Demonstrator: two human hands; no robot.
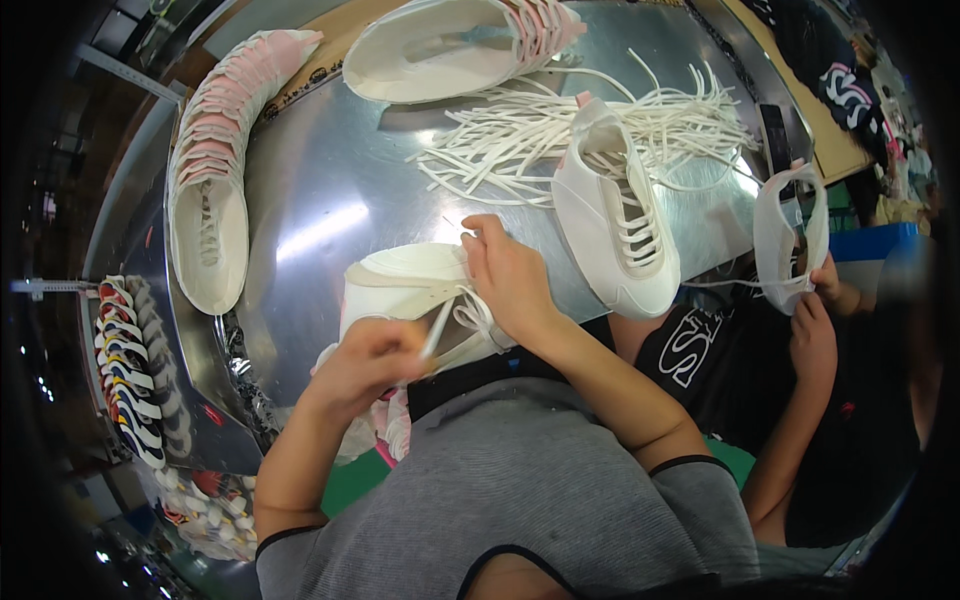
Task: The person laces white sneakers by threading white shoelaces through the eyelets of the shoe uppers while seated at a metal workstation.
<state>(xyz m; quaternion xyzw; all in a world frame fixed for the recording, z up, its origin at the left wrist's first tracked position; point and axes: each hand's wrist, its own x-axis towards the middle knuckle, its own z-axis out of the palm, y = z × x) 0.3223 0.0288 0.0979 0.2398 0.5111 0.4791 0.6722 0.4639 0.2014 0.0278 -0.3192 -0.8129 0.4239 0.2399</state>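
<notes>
In front of me lies a white shoe upper (410,268), with loops of white lace (473,313) at its opening. My left hand (372,360) is closed in a pinch at its near left side, and a white lace end (437,328) sticks up from the fingers. My right hand (508,280) is closed on the far right edge of the upper; its fingertips partly hide that edge. A laced white shoe (617,215) stands just right of my right hand. Behind it spreads a loose pile of white laces (510,145).
Nested pink and white uppers (210,150) curve along the left side of the metal table (310,180); another stack (430,55) lies at the back. On the right a co-worker's hands (815,310) hold a white upper (790,235). Colourful shoe parts (125,370) line the far left.
</notes>
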